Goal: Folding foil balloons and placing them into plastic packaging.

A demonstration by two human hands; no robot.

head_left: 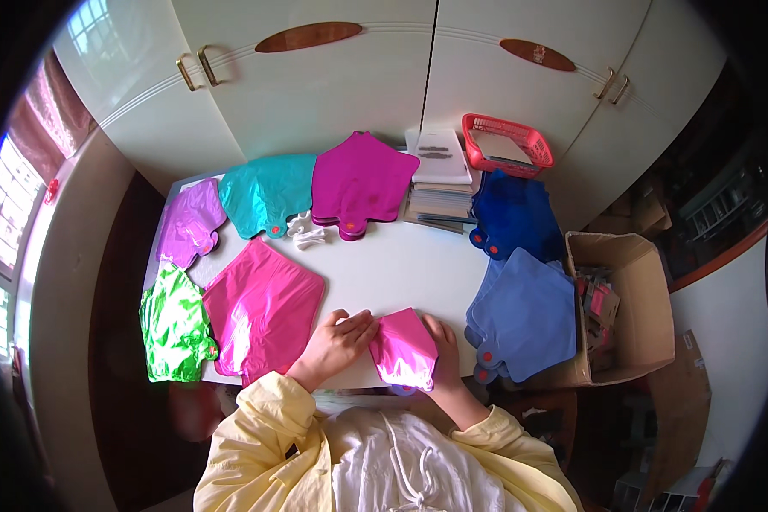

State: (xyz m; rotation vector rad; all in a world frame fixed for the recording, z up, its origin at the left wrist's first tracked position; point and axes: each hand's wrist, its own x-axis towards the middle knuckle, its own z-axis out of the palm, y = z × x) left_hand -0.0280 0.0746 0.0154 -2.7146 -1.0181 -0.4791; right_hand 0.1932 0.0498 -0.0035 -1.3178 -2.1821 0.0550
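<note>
A folded pink foil balloon (404, 350), flat and shiny, is between my hands at the table's front edge. My left hand (339, 343) has its fingers drawn together on the balloon's left edge. Along the right edge, my right hand (445, 363) grips it, with part of the fingers hidden behind the foil. Small blue rounded tabs show just under its lower edge. Left of my left hand lies a larger unfolded pink foil balloon (265, 307). To the right of my right hand is a stack of light blue foil balloons (529, 316) with round tabs.
Other flat foil piles are green (175, 328), lilac (190, 220), teal (267, 194), magenta (361, 179) and dark blue (518, 213). White clips or ties (305, 231) lie mid-table. Stacked cards (440, 198) and a red basket (532, 136) stand behind. A cardboard box (636, 282) adjoins the right side.
</note>
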